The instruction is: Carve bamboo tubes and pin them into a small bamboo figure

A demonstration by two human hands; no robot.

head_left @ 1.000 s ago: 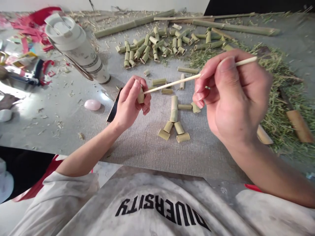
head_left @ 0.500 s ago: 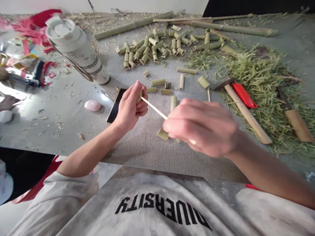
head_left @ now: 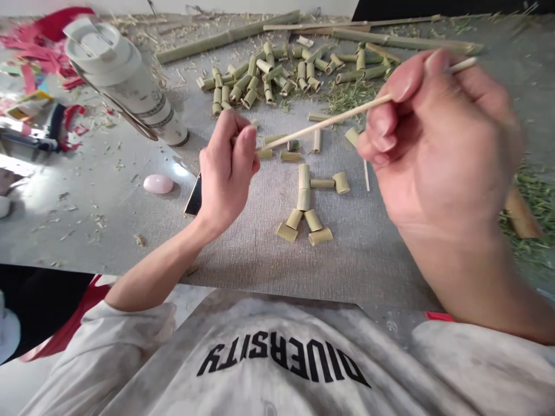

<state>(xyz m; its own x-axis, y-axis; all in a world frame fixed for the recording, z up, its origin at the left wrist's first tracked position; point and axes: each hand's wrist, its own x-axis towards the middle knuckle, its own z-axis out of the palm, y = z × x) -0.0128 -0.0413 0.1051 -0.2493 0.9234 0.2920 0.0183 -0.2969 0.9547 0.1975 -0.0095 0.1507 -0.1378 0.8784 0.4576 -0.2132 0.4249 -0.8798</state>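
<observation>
Between the fingers of my right hand (head_left: 446, 133) is a thin wooden stick (head_left: 333, 120), raised over the table's right side. The stick slants down to the left, and its far end meets my left hand (head_left: 228, 164). That hand is closed around a short bamboo piece (head_left: 254, 123), mostly hidden by the fingers. Below and between the hands, short bamboo sections lie in a figure: an upright body (head_left: 304, 199), one arm (head_left: 322, 184) ending in a wider piece (head_left: 341, 182), and two legs with feet (head_left: 321, 236).
Cut bamboo sections (head_left: 251, 81) are heaped at the back, with long bamboo strips (head_left: 229, 37) behind. A white tumbler (head_left: 125, 81), a pink egg-shaped object (head_left: 158, 184) and a dark phone (head_left: 193, 198) are on the left. Shavings (head_left: 526, 202) and a wooden handle (head_left: 522, 211) lie right.
My right hand has risen and moved right, turning its palm side into view, with the stick still pinched. My left hand has rotated and shifted slightly. The bamboo figure is now uncovered.
</observation>
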